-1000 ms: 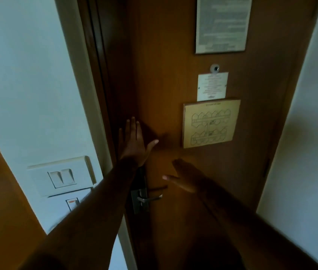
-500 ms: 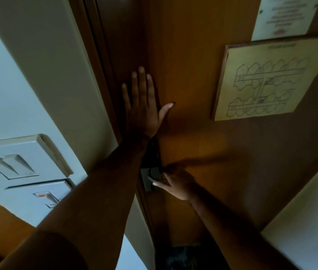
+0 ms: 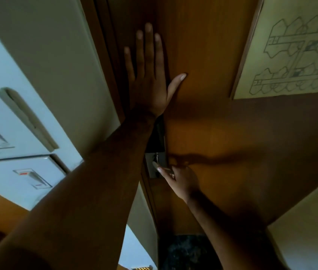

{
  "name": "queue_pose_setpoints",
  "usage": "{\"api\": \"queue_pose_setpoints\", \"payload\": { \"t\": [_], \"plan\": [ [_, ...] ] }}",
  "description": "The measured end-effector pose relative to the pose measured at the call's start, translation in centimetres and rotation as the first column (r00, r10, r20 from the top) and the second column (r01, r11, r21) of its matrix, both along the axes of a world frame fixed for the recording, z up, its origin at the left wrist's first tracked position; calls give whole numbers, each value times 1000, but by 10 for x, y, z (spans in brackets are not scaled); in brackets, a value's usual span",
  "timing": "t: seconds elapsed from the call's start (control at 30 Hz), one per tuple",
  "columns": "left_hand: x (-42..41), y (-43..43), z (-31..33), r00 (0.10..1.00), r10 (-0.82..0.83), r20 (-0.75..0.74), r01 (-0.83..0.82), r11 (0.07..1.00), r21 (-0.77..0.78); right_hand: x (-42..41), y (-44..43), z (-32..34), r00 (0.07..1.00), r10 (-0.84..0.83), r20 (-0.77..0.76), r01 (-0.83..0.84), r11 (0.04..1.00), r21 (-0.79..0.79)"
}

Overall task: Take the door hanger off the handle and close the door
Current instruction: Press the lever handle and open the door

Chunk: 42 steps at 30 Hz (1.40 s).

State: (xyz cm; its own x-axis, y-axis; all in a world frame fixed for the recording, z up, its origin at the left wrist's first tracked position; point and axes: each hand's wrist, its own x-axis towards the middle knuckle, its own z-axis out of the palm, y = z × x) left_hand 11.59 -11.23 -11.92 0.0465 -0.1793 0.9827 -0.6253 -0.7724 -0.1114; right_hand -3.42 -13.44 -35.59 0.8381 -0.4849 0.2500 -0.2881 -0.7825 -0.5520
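The brown wooden door [image 3: 208, 47] fills the middle of the view, its left edge against the frame [image 3: 105, 47]. My left hand [image 3: 148, 80] lies flat on the door near that edge, fingers spread and pointing up. Below it my right hand [image 3: 182, 180] is curled around the door handle beside the metal lock plate [image 3: 152, 162], thumb stretched toward the plate. The handle itself is mostly hidden under my fingers. No door hanger is in view.
A framed floor plan [image 3: 290, 55] hangs on the door at upper right. White switch panels [image 3: 8, 123] and a card slot [image 3: 31, 177] sit on the left wall. A pale wall [image 3: 310, 221] stands close on the right; dark floor [image 3: 183, 250] shows below.
The view has come closer to the door and tilted. My right hand dropped from open in the air onto the handle; my left hand stayed flat on the door.
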Motion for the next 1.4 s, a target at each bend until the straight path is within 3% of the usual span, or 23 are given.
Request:
{"api": "queue_pose_setpoints", "payload": {
  "t": [0.23, 0.4, 0.8, 1.03, 1.17, 1.23, 1.27, 1.33, 1.4],
  "plan": [
    [-27, 20, 3, 998, -8, -54, 11, 998, 57, -24, 19, 15, 1000, -28, -5, 27, 991, -133],
    [-51, 43, 0, 997, -2, -79, 13, 991, 131, -49, 34, 22, 989, -31, -146, -2, 976, -218],
    [-134, 109, 8, 964, -198, -180, 235, 947, 217, -128, 86, 49, 929, -182, -322, 38, 913, -406],
    [-157, 180, -16, 971, -228, -74, 239, 896, 373, -178, 126, 64, 893, -223, -390, 75, 930, -359],
    [-170, 228, -43, 938, -291, -190, 340, 881, 329, -205, 152, 72, 852, -279, -442, 113, 924, -366],
    [-186, 244, -53, 859, -366, -358, 459, 861, 220, -219, 167, 77, 829, -303, -470, 128, 921, -368],
    [-198, 249, -59, 759, -430, -489, 547, 829, 121, -227, 174, 79, 817, -310, -486, 139, 924, -356],
    [-221, 255, -71, 420, -553, -719, 668, 725, -167, -244, 184, 83, 792, -316, -522, 146, 928, -342],
    [-241, 260, -82, 33, -602, -798, 665, 609, -432, -262, 196, 93, 774, -328, -541, 131, 920, -370]
  ]
}}
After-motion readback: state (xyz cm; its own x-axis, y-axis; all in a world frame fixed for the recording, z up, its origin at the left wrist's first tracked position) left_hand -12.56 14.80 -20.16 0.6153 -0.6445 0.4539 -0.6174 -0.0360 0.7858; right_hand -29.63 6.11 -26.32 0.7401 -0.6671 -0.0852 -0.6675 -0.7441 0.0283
